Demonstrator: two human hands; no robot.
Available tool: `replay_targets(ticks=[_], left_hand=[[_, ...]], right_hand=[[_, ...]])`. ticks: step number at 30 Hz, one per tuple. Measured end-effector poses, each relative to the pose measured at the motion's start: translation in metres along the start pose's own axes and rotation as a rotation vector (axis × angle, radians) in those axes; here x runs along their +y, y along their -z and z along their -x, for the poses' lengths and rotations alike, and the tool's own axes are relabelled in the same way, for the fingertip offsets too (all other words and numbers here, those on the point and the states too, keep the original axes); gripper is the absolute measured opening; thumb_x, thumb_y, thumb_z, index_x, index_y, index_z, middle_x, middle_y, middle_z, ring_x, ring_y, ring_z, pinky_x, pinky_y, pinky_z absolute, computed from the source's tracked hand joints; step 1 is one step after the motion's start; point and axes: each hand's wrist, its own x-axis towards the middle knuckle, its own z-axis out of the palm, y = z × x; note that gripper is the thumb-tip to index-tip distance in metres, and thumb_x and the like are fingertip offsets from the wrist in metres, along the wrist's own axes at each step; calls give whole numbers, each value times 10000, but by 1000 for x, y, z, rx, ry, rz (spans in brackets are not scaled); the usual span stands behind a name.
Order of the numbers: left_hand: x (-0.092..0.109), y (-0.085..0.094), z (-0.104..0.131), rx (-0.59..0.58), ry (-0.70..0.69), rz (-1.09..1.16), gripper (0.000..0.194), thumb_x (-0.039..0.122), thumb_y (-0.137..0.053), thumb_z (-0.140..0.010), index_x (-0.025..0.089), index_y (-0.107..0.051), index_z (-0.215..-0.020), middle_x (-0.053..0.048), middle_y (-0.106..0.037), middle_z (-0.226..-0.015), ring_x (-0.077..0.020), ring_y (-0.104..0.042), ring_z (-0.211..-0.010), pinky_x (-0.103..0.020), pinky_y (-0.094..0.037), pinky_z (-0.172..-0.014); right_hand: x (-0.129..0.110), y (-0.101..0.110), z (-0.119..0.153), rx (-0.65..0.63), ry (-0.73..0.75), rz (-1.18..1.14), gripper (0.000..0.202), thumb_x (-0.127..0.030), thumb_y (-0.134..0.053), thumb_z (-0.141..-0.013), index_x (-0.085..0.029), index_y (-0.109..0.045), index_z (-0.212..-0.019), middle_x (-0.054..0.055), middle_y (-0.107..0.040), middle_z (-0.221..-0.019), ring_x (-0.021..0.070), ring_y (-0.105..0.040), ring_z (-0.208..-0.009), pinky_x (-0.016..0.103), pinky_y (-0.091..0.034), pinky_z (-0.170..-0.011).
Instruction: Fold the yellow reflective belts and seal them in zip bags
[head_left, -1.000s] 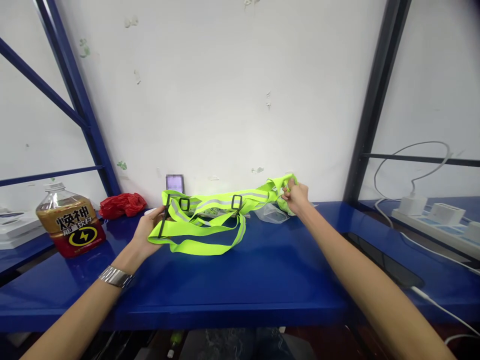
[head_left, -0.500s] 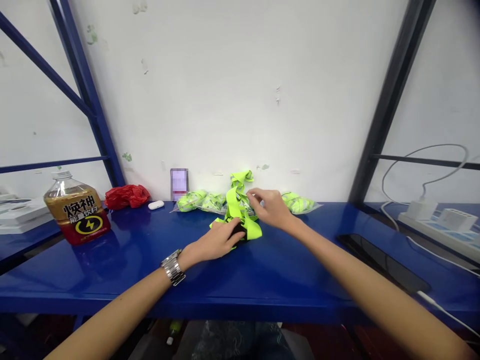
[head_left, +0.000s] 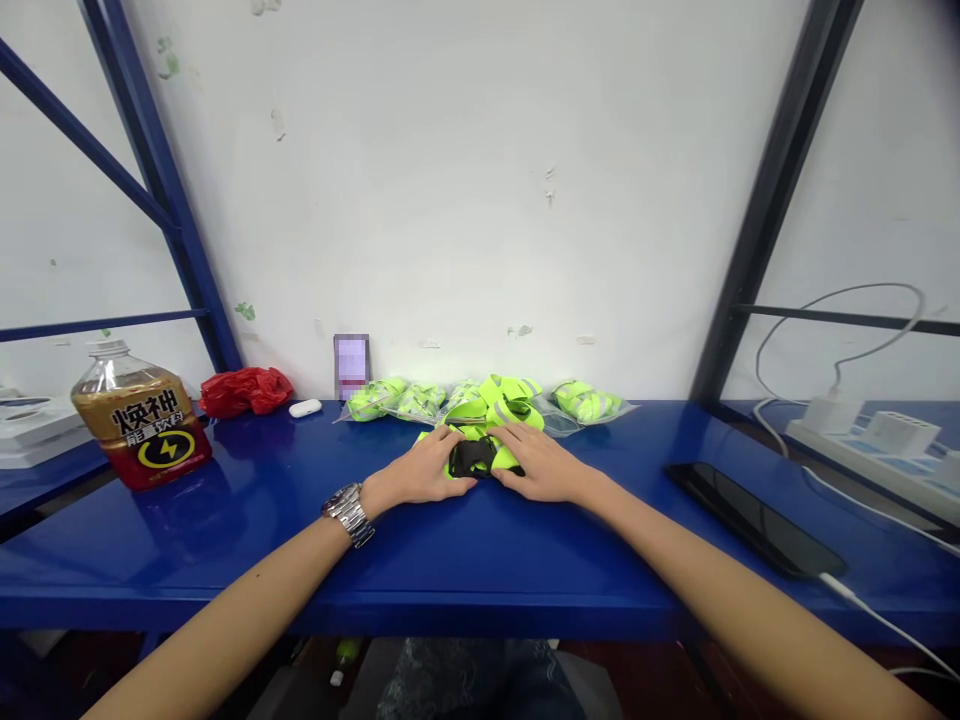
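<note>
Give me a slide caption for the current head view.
Left hand and right hand holding a bundled neon strap, black buckle between them, on a blue table.

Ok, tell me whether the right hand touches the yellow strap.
Touching: the head view shows the right hand with fingers over the yellow strap, beside the black buckle.

From the straps (head_left: 491,412) on the table (head_left: 525,550), the bottle (head_left: 142,420) is standing at nine o'clock, the phone (head_left: 754,518) is lying at four.

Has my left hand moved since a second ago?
Yes. Judged against the drink bottle, your left hand has moved to the right, farther away from it, and is now at the black buckle.
</note>
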Motion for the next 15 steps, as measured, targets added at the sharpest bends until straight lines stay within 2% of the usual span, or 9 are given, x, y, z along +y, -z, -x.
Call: replay_targets(ticks=[3, 6, 8, 12, 15], left_hand=[[-1, 0, 3, -37, 4, -70, 597, 508, -602, -766, 169, -483, -1242, -129, -541, -1123, -292, -553, -1026, -408, -450, -883], [0, -1, 2, -22, 9, -132, 584, 430, -612, -759, 158, -459, -1253, -138, -560, -1104, -307, -558, -1031, -415, -457, -873], [3, -2, 1, 33, -21, -129, 598, 346, -632, -729, 155, -425, -1257, -139, -568, -1101, -304, -568, -1022, -403, -468, -853], [11, -2, 0, 145, -67, -76, 638, 265, -612, -721, 167, -328, -1284, -123, -574, -1077, -284, -600, -958, -375, -488, -778], [18, -3, -1, 162, -88, -23, 660, 225, -595, -716, 174, -292, -1299, -117, -559, -1082, -276, -604, -945, -366, -489, -763]], right_hand=[[-1, -3, -1, -22, -39, 49, 541, -387, -409, -903, -92, -405, -1356, 202, -489, -1333, 314, -452, -1234, 474, -370, -1006], [-7, -2, -3, -21, -75, 65, 594, -413, -419, -894, -85, -358, -1386, 202, -490, -1332, 325, -450, -1233, 475, -372, -1000], [-13, 1, -5, 24, -82, 64, 611, -418, -429, -885, -83, -329, -1386, 201, -508, -1295, 322, -476, -1186, 469, -400, -960], [-26, 8, -12, 191, -73, 128, 497, -325, -468, -851, -115, -391, -1295, 198, -492, -1246, 321, -470, -1114, 454, -428, -874], [-35, 13, -16, 210, -49, 236, 512, -272, -541, -793, -166, -424, -1280, 195, -435, -1316, 360, -402, -1170, 486, -394, -889]])
